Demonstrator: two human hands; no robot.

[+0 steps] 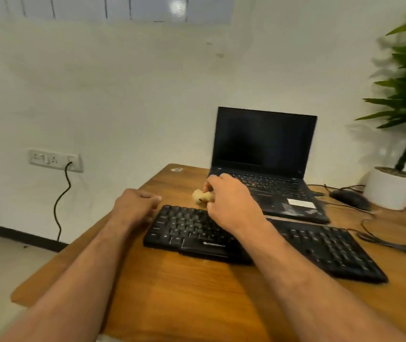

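While fingers of the right hand clutch a beige wad between keyboard and laptop, left hand hangs relaxed

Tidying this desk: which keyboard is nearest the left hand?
The separate black keyboard, in front of the laptop: the left hand sits by its far-left corner. The laptop's built-in keyboard lies farther back, beyond the right hand holding the crumpled wad.

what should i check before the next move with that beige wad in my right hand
1. Firm grip of right hand on beige wad, fingers curled round it: ok.
2. The left hand is free, holding nothing: ok.
3. The keyboard is within reach on the table: ok.
4. The laptop is powered off; its screen is dark: cannot tell.
5. Wad is cloth rather than paper: cannot tell.
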